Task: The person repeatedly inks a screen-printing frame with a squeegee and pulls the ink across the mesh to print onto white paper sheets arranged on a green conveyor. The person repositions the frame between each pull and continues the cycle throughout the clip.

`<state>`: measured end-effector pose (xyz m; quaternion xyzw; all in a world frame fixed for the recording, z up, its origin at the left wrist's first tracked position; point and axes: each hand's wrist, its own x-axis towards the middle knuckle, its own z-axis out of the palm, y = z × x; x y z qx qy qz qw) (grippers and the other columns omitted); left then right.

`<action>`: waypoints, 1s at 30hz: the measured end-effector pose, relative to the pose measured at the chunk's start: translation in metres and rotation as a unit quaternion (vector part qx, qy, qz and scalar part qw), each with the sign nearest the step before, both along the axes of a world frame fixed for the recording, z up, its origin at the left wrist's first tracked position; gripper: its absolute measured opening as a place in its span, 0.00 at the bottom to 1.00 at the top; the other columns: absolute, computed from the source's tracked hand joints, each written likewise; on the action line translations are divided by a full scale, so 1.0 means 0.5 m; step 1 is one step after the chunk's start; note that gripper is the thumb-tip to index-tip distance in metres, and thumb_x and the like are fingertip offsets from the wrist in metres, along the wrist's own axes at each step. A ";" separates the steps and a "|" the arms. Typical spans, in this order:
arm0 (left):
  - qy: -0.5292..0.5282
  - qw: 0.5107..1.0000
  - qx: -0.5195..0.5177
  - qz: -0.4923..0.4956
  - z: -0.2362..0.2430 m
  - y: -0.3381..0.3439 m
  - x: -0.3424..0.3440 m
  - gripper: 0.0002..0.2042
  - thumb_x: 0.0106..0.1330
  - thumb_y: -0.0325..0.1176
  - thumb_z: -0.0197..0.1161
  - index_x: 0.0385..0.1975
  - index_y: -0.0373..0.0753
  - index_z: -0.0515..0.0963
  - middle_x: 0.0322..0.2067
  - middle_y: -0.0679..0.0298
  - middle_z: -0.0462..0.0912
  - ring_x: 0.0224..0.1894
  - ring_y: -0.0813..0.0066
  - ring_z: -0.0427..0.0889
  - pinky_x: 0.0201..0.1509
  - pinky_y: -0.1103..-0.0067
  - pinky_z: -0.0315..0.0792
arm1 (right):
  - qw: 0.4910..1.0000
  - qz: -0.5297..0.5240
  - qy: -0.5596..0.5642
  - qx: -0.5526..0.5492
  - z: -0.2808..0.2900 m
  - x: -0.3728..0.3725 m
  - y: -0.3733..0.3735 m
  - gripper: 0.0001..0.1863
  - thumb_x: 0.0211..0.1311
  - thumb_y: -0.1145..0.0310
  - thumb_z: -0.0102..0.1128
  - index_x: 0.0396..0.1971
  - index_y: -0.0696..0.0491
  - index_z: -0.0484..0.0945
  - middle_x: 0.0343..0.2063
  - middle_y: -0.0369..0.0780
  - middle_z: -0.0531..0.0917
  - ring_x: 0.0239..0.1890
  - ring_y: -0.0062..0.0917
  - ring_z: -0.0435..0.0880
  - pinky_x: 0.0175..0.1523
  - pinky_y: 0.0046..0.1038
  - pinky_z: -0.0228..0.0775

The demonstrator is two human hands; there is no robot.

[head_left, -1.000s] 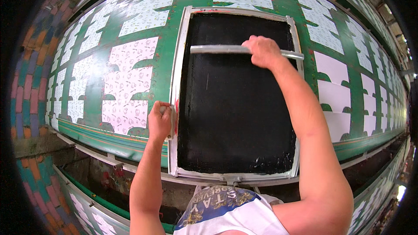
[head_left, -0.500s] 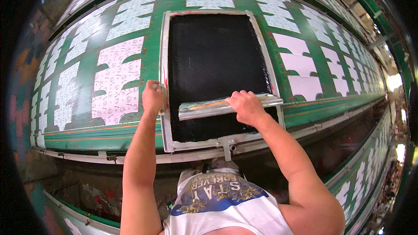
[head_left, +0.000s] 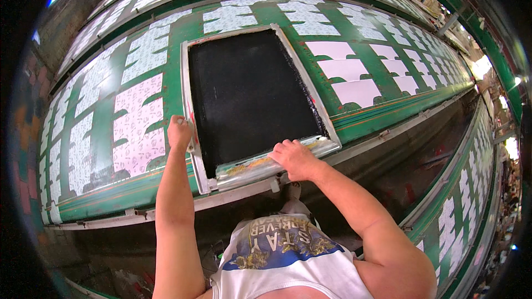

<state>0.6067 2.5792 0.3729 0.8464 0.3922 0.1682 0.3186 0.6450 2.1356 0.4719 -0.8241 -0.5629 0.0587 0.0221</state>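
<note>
A screen-printing frame (head_left: 187, 83) with a pale metal rim and a black mesh (head_left: 249, 88) lies on the long green table. My left hand (head_left: 180, 133) is closed around a small handle at the frame's left side. At the frame's near end lies a long metal squeegee (head_left: 244, 173), its top smeared with yellowish stains. My right hand (head_left: 293, 159) grips it near its middle, fingers over the top edge. What lies beneath the frame is hidden.
Left of the frame lie pink pieces with a printed pattern (head_left: 139, 127); to the right are plain pink pieces (head_left: 346, 72). A metal rail (head_left: 382, 134) runs along the near edge of the green table (head_left: 174, 80). Similar tables stand beyond and at right.
My right hand has drawn the squeegee toward me, from across the lower mesh to the frame's near end. The left hand stays on the handle. The whole view has turned somewhat.
</note>
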 end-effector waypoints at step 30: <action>-0.047 0.997 -0.060 0.021 -0.001 0.013 0.011 0.26 0.77 0.53 0.66 0.35 0.30 0.83 0.31 0.53 0.85 0.38 0.61 0.82 0.48 0.65 0.74 | 0.758 -0.482 0.375 0.229 -0.189 0.262 -0.371 0.27 0.69 0.60 0.73 0.61 0.61 0.84 0.48 0.53 0.92 0.48 0.39 0.92 0.56 0.35 0.81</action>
